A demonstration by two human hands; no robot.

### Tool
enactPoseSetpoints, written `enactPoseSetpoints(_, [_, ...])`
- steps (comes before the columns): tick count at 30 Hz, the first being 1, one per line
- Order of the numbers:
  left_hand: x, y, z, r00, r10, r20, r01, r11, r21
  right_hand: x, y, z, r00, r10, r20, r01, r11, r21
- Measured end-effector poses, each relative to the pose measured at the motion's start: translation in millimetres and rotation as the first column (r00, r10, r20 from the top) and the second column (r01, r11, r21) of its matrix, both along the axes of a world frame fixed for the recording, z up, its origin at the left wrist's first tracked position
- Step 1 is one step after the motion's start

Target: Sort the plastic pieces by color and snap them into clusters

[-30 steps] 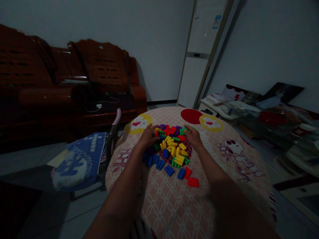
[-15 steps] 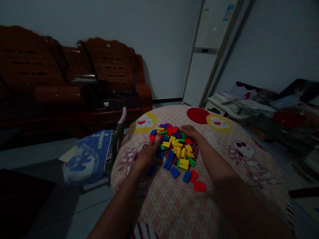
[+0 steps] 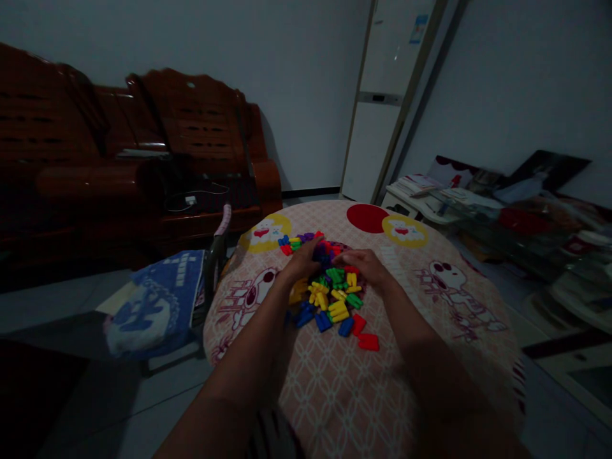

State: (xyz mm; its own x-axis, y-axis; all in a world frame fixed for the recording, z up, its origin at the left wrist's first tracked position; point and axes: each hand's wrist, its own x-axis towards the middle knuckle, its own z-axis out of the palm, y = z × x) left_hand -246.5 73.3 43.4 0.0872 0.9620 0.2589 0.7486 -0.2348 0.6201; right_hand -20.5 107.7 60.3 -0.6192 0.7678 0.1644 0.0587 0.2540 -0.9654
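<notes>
A heap of small plastic building blocks lies in front of me on a round table (image 3: 344, 389) with a patterned pink cloth. My left hand (image 3: 305, 260) reaches into the far left of the heap, fingers stretched forward and thumb apart. From the opposite side, my right hand (image 3: 367, 264) points its fingers inward at the dark blocks between both hands. Nearer to me are yellow blocks (image 3: 318, 295), green blocks (image 3: 336, 276) and a blue block (image 3: 347, 327). A red block (image 3: 369, 342) lies nearest me. Beyond my left fingers sits a small multicoloured group (image 3: 294, 243). My fingertips are partly hidden.
A chair with a blue towel (image 3: 162, 299) on it stands left of the table. Behind is a wooden sofa (image 3: 196, 137) with a white charger and cable. A tall white cabinet unit (image 3: 373, 140) stands at the back; a cluttered glass table (image 3: 507, 223) is at the right.
My left hand went back toward me, then forward to the heap's far side. My right hand moved inward. Blocks in the middle have shifted, with green ones now among the yellow.
</notes>
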Motion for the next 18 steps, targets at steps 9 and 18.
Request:
enactPoseSetpoints(9, [105.1, -80.0, 3.1, 0.901, -0.344, -0.265, 0.364, 0.931, 0.028, 53.5, 21.2, -37.7, 0.791, -0.576, -0.204, 0.541, 0.816, -0.204])
enactPoseSetpoints(18, [107.3, -82.9, -12.8, 0.884, -0.228, -0.408, 0.273, 0.961, 0.054, 57.2, 26.3, -50.3, 0.797, -0.572, -0.192, 0.539, 0.818, -0.198])
